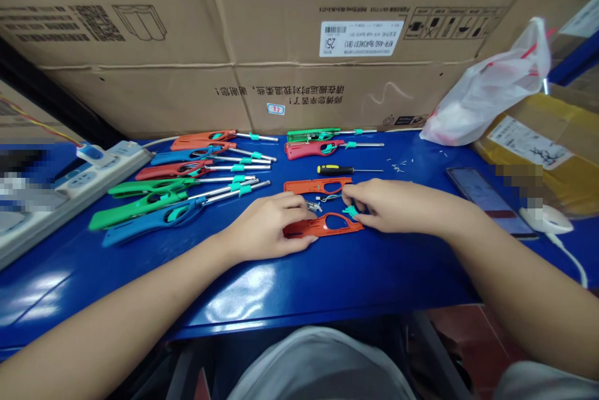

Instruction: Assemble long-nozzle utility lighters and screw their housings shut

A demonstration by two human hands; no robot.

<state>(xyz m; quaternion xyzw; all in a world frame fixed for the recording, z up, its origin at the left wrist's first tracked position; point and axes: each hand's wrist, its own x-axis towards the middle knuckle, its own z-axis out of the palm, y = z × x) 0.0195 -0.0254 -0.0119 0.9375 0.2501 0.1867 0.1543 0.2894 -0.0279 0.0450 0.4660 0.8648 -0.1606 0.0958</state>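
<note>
An orange lighter half-shell (327, 225) lies on the blue table (327, 281), and my left hand (269, 225) presses down on its left end with curled fingers. My right hand (388, 205) pinches a small teal part (350, 211) at the shell's right end. A small metal piece (313, 206) rests between my hands. A second orange half-shell (313, 186) lies just behind them. A yellow-and-black screwdriver (344, 170) sits further back.
Several assembled long-nosed lighters (187, 191) in green, blue, red and orange lie at the left, and two more lighters (322, 141) at the back. A power strip (88, 169) is far left. Phone (486, 200), white mouse (547, 219), plastic bag (491, 85) and cardboard boxes (281, 44) surround.
</note>
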